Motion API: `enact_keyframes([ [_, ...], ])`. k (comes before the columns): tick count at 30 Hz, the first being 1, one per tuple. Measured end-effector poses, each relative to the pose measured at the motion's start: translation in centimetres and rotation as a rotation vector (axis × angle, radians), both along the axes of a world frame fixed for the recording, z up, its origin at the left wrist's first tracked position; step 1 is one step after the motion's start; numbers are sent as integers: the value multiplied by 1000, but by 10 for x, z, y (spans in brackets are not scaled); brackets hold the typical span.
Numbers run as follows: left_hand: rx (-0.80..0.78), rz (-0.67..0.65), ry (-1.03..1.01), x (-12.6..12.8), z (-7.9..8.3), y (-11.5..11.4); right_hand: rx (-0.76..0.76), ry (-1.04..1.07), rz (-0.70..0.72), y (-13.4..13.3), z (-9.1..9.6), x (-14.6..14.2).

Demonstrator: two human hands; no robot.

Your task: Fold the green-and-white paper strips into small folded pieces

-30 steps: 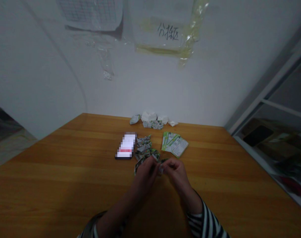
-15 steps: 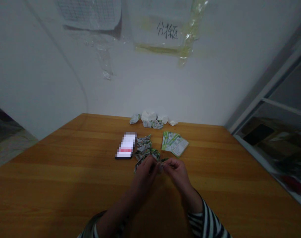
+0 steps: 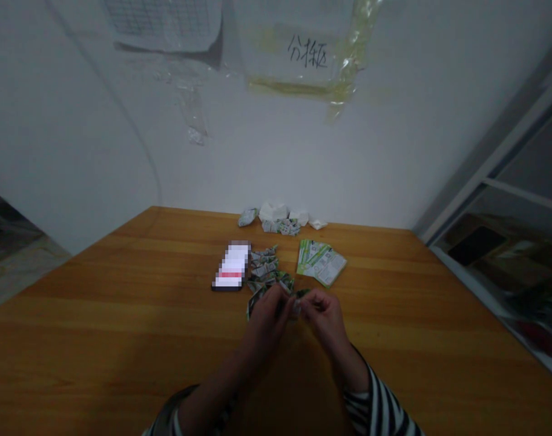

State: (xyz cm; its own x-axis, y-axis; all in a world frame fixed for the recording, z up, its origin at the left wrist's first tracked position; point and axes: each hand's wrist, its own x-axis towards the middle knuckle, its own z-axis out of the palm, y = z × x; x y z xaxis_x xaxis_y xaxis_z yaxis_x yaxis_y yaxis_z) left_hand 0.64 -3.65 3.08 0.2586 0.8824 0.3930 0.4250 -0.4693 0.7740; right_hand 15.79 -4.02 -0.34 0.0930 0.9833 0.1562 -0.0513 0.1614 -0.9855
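One small folded wrapper (image 3: pixel 301 293) pinched between the left hand (image 3: pixel 264 327) and right hand (image 3: pixel 325 318), the left nearer the wrapper pile (image 3: pixel 263 268) just beyond.

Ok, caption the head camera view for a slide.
Left hand and right hand pinch a small wrapper beside folded green-and-white wrappers on a wooden table.

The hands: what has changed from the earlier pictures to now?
Almost nothing: the view tilted slightly, so the taped sign sits higher. The left hand and right hand stay together at the small folded wrapper, nothing taken or let go. The phone and folded-wrapper pile stayed put.
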Motion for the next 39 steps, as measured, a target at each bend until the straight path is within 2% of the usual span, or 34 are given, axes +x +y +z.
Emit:
enact_keyframes([
  [6, -45, 4, -61, 1, -3, 1, 43, -87, -5, -2, 3, 0],
  [11, -78, 0, -110, -1, -4, 5, 93, -288, 143, -4, 13, 2],
  [14, -135, 42, -141, -3, -4, 9, 115, -364, 127, -4, 17, 4],
  [18, -239, -66, -131, -6, -2, 14, 134, -444, 98, -4, 20, 7],
  [21, -252, -69, -113, -7, -1, 13, 108, -373, 79, -2, 17, 5],
  [24, -210, 62, -123, -4, -3, 9, 76, -268, 45, 0, 11, -2],
  [27, -159, 167, -40, -2, -4, 5, 97, -263, -36, 0, 8, -9],
  [31, -105, 120, 148, -3, -3, 5, 142, -296, -133, -3, 10, -11],
  [33, -85, 107, 191, -4, -3, 5, 130, -283, -112, -2, 10, -11],
  [39, 24, 251, 191, -5, -10, -2, 17, -137, 41, -4, 6, -18],
])
